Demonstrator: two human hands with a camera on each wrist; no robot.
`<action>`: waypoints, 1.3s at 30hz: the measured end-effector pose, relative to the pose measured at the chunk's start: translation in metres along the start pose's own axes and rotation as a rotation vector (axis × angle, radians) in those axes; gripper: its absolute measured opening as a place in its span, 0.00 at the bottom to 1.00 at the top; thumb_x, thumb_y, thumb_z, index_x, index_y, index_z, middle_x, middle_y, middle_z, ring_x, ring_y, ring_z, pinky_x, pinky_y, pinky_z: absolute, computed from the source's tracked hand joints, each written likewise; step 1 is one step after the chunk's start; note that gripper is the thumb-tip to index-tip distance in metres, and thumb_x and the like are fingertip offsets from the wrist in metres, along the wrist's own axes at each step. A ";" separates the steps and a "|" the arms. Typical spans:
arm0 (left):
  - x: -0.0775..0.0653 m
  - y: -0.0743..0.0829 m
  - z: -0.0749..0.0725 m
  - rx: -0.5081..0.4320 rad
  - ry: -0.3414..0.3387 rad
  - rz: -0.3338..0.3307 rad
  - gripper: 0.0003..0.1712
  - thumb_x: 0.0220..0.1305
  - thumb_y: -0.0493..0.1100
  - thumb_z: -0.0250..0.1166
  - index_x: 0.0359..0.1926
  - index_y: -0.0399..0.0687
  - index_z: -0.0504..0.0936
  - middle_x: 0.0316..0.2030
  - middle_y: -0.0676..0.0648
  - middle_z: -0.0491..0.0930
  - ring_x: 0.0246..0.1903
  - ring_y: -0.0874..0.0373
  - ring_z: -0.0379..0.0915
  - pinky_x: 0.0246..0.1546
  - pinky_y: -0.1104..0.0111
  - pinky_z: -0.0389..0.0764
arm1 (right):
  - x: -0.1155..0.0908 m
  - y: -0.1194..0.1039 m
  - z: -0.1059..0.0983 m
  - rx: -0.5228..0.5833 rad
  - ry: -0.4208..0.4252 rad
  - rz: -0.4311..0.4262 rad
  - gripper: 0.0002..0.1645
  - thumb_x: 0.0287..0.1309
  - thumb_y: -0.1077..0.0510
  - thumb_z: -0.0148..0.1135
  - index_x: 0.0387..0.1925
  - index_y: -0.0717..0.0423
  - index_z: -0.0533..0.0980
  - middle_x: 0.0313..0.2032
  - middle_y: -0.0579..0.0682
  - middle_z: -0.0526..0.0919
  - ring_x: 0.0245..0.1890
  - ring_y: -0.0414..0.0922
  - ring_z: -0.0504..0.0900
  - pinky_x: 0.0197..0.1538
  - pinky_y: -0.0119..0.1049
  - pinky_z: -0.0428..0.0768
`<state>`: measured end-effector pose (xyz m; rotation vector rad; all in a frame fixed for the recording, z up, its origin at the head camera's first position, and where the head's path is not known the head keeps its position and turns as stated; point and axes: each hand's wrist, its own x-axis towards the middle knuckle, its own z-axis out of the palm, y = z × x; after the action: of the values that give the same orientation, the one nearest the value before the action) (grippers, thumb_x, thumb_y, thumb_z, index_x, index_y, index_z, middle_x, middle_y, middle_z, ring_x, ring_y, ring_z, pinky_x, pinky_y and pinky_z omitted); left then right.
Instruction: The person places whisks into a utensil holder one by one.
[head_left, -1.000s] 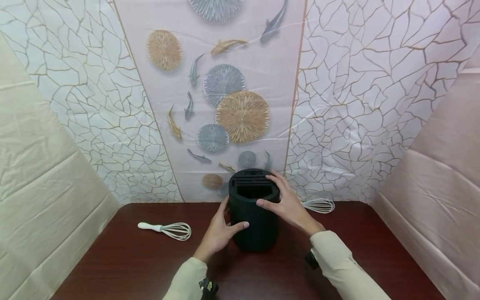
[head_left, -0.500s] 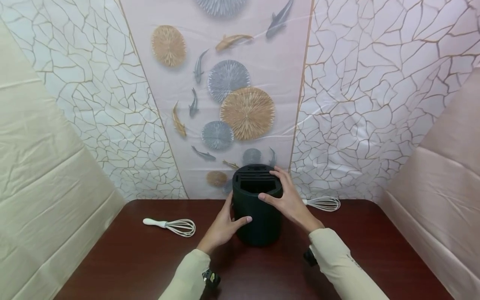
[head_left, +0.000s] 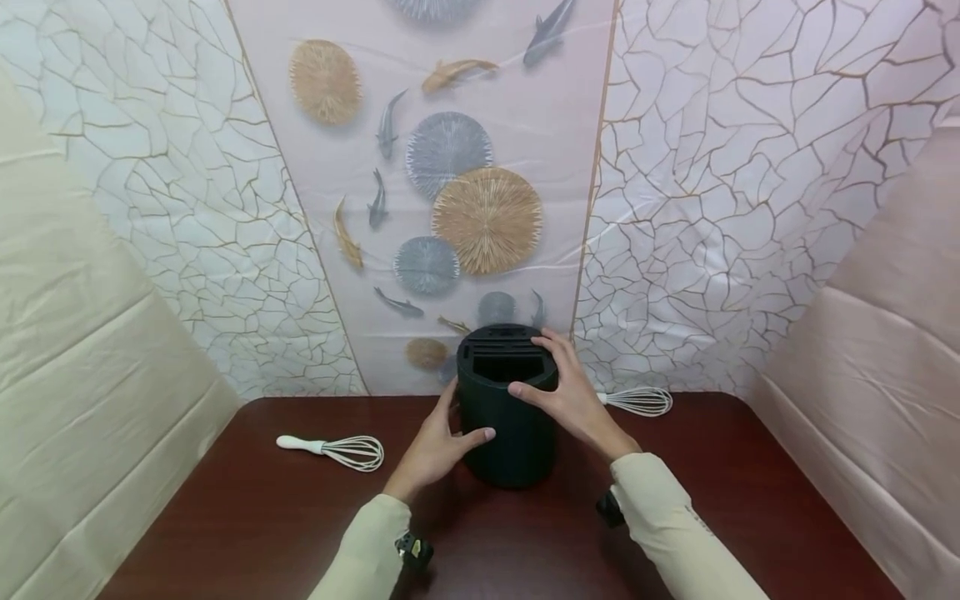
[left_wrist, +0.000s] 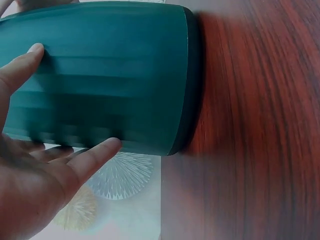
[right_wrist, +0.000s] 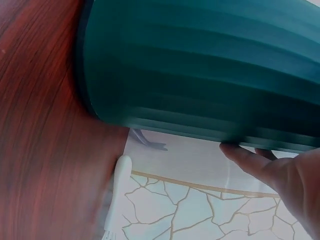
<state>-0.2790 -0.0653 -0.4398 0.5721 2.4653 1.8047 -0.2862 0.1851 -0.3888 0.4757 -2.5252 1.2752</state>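
Observation:
A dark green, round knife block (head_left: 510,442) stands upright on the table, narrow slots and one wide opening in its black top. My left hand (head_left: 431,450) holds its lower left side, thumb across the front and the other fingers along the side. Higher up, my right hand (head_left: 566,400) grips the right of the rim, with its thumb at the front edge and fingers reaching over the top. Ribbed green wall of the knife block (left_wrist: 115,75) fills much of the left wrist view, its base at the tabletop. The right wrist view shows fingertips against its side.
On the dark red wood table (head_left: 225,517), a white whisk (head_left: 330,450) lies to the left. Another whisk (head_left: 637,402) lies behind my right hand near the back edge, its handle partly hidden. A patterned cloth backdrop (head_left: 675,208) rises directly behind the table.
The head view shifts slightly. Both hands keep the same hold, and the knife block stays in its place on the table.

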 end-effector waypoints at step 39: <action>-0.047 -0.017 -0.143 0.447 0.202 0.037 0.20 0.73 0.44 0.70 0.62 0.46 0.83 0.53 0.44 0.87 0.50 0.50 0.86 0.54 0.53 0.83 | 0.005 0.002 0.008 0.137 -0.020 -0.004 0.53 0.64 0.36 0.72 0.81 0.46 0.58 0.84 0.47 0.45 0.83 0.57 0.46 0.75 0.72 0.54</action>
<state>-0.2738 -0.2153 -0.4174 0.4701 3.0394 1.3789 -0.2925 0.1785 -0.3930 0.5241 -2.4620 1.4551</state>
